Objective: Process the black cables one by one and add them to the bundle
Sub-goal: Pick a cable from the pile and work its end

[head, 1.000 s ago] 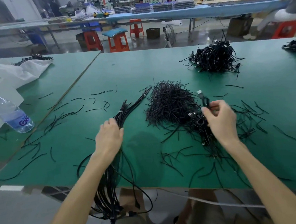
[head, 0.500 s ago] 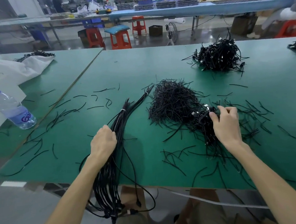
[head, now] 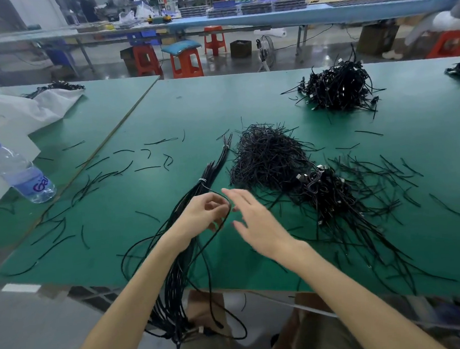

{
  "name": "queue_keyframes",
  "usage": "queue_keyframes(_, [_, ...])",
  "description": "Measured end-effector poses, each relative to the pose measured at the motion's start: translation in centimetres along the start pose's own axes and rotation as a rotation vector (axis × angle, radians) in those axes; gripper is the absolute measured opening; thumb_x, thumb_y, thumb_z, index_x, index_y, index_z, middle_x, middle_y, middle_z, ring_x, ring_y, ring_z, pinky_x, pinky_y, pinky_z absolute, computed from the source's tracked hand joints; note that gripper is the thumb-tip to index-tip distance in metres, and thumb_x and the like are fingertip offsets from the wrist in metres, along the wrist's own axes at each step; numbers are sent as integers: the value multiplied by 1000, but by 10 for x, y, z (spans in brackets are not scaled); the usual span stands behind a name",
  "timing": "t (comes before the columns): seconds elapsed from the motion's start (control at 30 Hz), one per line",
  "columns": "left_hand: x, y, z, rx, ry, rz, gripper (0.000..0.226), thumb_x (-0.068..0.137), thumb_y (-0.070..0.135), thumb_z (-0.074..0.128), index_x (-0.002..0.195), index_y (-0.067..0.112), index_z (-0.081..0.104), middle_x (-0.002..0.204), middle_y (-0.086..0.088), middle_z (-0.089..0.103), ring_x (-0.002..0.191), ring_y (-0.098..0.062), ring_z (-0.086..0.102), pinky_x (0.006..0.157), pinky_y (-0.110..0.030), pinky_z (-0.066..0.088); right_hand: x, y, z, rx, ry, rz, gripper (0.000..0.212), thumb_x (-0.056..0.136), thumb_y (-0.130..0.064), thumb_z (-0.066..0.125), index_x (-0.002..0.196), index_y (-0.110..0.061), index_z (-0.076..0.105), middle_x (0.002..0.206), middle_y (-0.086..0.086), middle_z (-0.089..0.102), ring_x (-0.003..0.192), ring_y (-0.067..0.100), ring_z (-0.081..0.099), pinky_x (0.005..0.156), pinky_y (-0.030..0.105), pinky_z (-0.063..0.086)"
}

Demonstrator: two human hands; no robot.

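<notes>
Single black cable (head: 229, 205): held in a loop at the near middle of the tabletop, just right of the bundle; its length trails toward the near edge and hangs over it.
Left hand (head: 207, 214): above the bundle's near half; grip closed, fingers curled round the single black cable.
Right hand (head: 256, 221): just right of the left hand, blurred; grip open, fingers spread, holding nothing.
Bundle (head: 212, 170): long black cables lying together, running from the tabletop's middle toward the near edge and drooping over it; two pale ties bind it in its far half.
Coiled cable pile (head: 322, 187): right of the hands, a tangle with metal plug ends showing.
Short strip heap (head: 265, 155): dense mound of thin black strips, between the bundle's far tip and the coiled cable pile, touching the latter.
Far cable pile (head: 340, 87): far right, well apart from the hands.
Loose strips (head: 151, 152): scattered singly, left of the bundle and right of the coiled cable pile.
Tabletop (head: 218, 107): green mat surface, with a seam to a second green surface at left.
Water bottle (head: 19, 172): clear, blue cap, lying tilted at far left.
White sheet (head: 15, 113): crumpled, beyond the water bottle.
Red stools (head: 187, 63): on the floor past the far edge.
</notes>
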State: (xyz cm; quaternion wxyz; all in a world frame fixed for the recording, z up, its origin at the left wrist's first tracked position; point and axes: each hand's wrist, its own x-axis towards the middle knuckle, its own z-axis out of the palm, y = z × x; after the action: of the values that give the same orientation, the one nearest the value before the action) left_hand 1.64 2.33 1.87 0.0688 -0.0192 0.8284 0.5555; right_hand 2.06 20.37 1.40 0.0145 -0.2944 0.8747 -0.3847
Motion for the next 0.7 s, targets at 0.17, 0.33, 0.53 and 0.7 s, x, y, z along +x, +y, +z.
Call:
queue_keyframes(0.17, [3, -23, -14, 396, 91, 108, 11, 95, 10, 68, 104, 11, 74, 95, -5, 71, 86, -18, 67, 86, -38, 55, 12, -6, 32, 127, -4, 111, 45, 100, -7, 55, 143, -17, 50, 140, -3, 52, 119, 17, 56, 108, 39, 45])
queue_keyframes(0.33, [23, -51, -31, 826, 247, 115, 56, 102, 26, 59, 151, 4, 42, 152, -14, 40, 140, -31, 38, 117, -38, 30, 16, -11, 48, 140, 64, 99, 17, 105, -15, 53, 114, -9, 66, 112, 1, 64, 100, 19, 61, 94, 41, 49])
queue_keyframes(0.53, [61, -81, -27, 931, 123, -30, 64, 104, 3, 28, 162, 3, 0, 171, -12, -2, 158, -23, 2, 127, -33, 6, 9, -17, 54, 207, 42, -23, 22, 104, -10, 47, 93, -8, 66, 91, 5, 67, 81, 21, 64, 82, 42, 53])
queue_keyframes(0.7, [76, -84, -38, 919, 197, -50, 73, 95, -13, 25, 162, 2, 0, 171, -12, -4, 158, -23, -1, 127, -31, 4, 6, -10, 38, 260, 262, 7, 23, 105, -14, 53, 86, -10, 66, 74, -1, 63, 66, 12, 57, 70, 38, 51])
